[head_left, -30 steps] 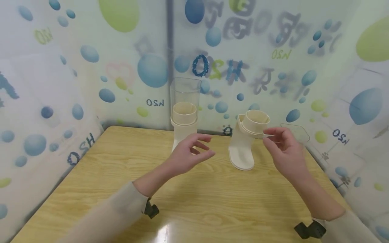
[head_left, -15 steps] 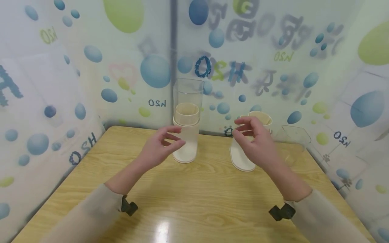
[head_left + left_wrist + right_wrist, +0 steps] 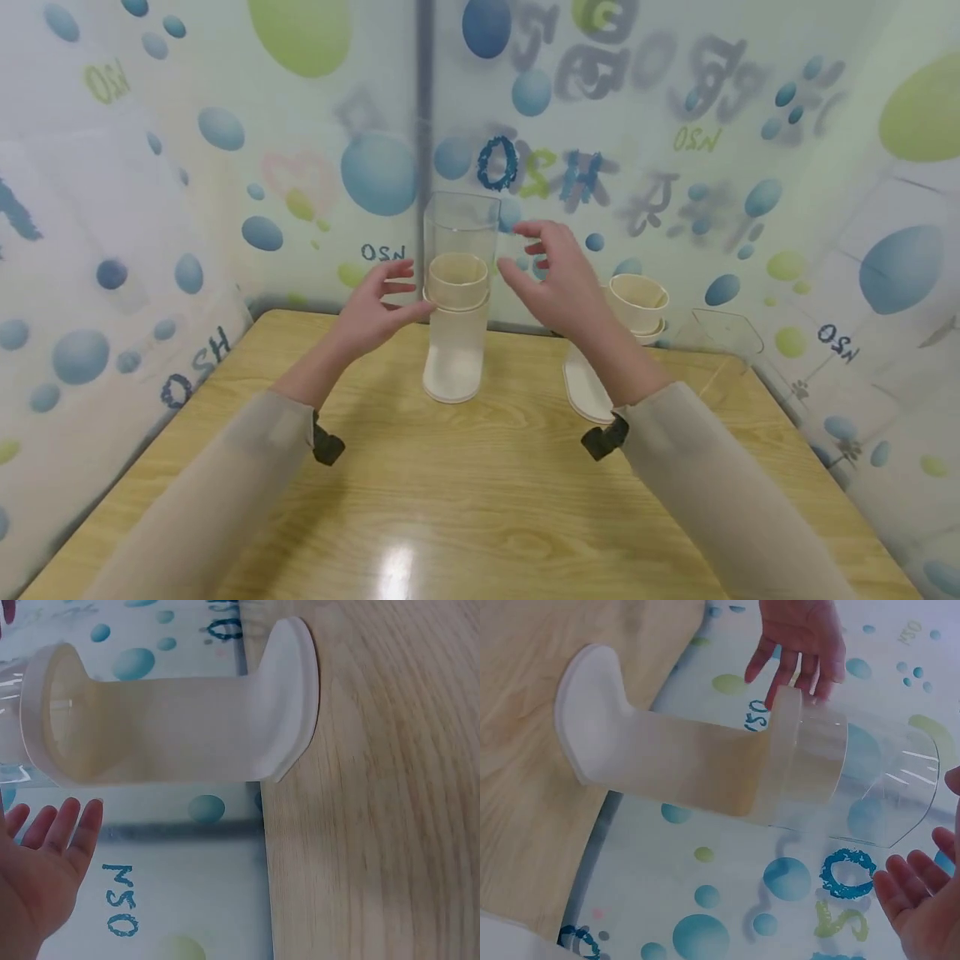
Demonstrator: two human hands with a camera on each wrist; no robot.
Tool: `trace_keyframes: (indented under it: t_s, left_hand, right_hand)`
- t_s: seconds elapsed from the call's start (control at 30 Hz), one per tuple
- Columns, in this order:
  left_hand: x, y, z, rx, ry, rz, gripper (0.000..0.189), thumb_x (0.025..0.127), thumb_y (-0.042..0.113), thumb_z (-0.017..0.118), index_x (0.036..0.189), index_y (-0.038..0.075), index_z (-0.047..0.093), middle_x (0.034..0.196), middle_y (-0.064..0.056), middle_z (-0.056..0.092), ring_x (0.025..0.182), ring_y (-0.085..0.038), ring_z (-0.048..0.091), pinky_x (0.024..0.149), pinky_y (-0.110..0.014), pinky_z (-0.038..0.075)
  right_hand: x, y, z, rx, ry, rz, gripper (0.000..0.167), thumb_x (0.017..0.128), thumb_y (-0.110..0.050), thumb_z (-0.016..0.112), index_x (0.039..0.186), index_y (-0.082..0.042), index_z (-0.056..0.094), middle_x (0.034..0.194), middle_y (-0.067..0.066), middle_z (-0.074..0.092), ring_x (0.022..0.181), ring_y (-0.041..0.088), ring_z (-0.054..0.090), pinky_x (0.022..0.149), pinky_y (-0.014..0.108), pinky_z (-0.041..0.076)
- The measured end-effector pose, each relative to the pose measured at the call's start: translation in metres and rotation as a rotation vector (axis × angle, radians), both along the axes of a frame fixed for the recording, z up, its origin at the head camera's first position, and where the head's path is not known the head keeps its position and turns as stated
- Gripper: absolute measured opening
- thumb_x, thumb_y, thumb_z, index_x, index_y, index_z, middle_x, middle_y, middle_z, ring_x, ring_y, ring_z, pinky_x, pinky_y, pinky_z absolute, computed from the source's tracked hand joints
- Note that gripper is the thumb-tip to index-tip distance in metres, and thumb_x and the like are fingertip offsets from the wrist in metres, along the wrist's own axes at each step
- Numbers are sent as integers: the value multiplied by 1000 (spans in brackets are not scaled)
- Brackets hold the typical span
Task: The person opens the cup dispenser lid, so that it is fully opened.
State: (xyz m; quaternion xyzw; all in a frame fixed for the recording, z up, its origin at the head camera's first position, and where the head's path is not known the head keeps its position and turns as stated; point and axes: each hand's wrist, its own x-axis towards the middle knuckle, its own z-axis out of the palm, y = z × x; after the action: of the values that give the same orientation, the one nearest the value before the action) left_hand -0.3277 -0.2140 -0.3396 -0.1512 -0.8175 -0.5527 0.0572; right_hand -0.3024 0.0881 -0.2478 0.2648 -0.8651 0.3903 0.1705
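Note:
A cream stand [image 3: 456, 354] with a flat foot and a ring collar stands upright on the table. A clear plastic sleeve [image 3: 461, 217] sits on top of it, around the cream inner ring [image 3: 457, 279]. To the left of the collar is my left hand [image 3: 375, 308], fingers spread and thumb tip right at the collar in the head view. My right hand [image 3: 558, 279] is raised to the right of the sleeve, fingers parted and holding nothing. The right wrist view shows a gap between the right fingers [image 3: 911, 881] and the sleeve.
A second cream stand [image 3: 588, 387] with a bare top ring [image 3: 637, 302] is partly hidden behind my right forearm. Another clear plastic piece [image 3: 723, 333] is at the table's back right. Patterned curtain walls [image 3: 315, 167] enclose the wooden table [image 3: 465, 492].
My right hand has moved left from the second stand to the sleeve. The left hand first moved left, off the front of the first stand, then forward to its collar.

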Motion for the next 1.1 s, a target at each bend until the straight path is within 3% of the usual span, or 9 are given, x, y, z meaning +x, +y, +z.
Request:
trace_keyframes:
  t_s: [0.17,0.27,0.37,0.6,0.87,1.1]
  left_hand:
    - [-18,10,4,-12,-28,-42,105,95,44,87,174,18,23,175,-12,36,161,-37,40,125,-61,44]
    - [-27,17,6,-24,-41,-70,116,93,43,88,177,23,11,180,-11,26,166,-35,32,131,-60,36]
    - [-33,23,7,-25,-49,-102,124,91,42,90,177,28,2,182,-9,20,166,-33,27,130,-63,36]
    - [-43,34,0,12,-24,-135,122,88,38,93,175,27,9,168,-12,40,148,-32,49,128,-61,37]
    - [-39,41,-10,7,6,-105,124,86,38,95,174,26,10,163,-17,44,143,-34,53,121,-58,46]
    - [-30,54,-21,63,96,16,126,83,43,97,174,19,13,170,-14,31,144,-32,48,117,-55,49]
  right_hand:
    - [-19,-17,11,46,45,-1,65,108,-45,67,163,-17,50,167,9,47,153,32,45,126,57,41]
    - [-24,-26,16,90,65,6,64,108,-49,66,165,-23,51,171,4,46,161,30,36,131,59,34]
    - [-26,-33,16,153,72,9,60,109,-50,65,162,-25,55,172,5,46,163,31,36,133,59,31]
    - [-25,-43,4,131,62,-22,59,106,-47,71,158,-21,59,172,7,42,159,29,44,128,54,41]
    - [-24,-48,-8,114,89,-80,70,99,-49,81,154,-15,54,171,7,39,146,34,56,115,54,52]
    - [-29,-49,-14,87,69,-78,82,95,-47,82,158,-13,43,173,7,32,136,37,62,107,52,57]
